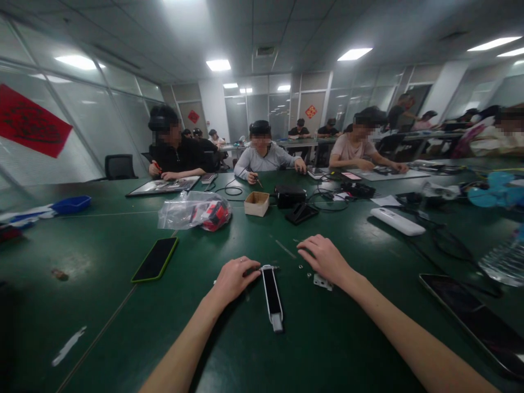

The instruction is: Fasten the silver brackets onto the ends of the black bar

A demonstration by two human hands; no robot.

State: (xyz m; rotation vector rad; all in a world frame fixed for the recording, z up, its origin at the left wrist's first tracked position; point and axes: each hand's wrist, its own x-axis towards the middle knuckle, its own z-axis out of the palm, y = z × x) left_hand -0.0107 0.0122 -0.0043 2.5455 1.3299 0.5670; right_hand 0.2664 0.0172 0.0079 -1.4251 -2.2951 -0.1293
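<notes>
Both forearms reach in from the near edge over the green table (98,284), and between them lies the slim black-and-white device (272,295), flat on the surface with its long axis running near to far. At its far end the left hand (234,279) rests with its fingers curled loosely toward the tip, touching or just beside it; whether anything is pinched between those fingers cannot be told. To the right, the right hand (325,257) lies palm down, fingers stretched leftward over the table, not visibly grasping anything, though what is under the fingertips is hidden. Several tiny loose parts (305,271), possibly screws, lie scattered between the hands, and a small white piece (322,282) sits just beside the right wrist. Those specks seem the main hazard: a sweep of either wrist or forearm could brush them away, and on the dark table they would be hard to find again. The device is not held down along its length, so a push at its far end could turn it into them. Farther left lies a green-cased phone (155,258); beyond it sit a clear plastic bag (192,210) with red contents and a small cardboard box (256,203). A tablet (475,319) lies near right, by the right elbow, where a backward draw might knock it. Other people work at the far side.
</notes>
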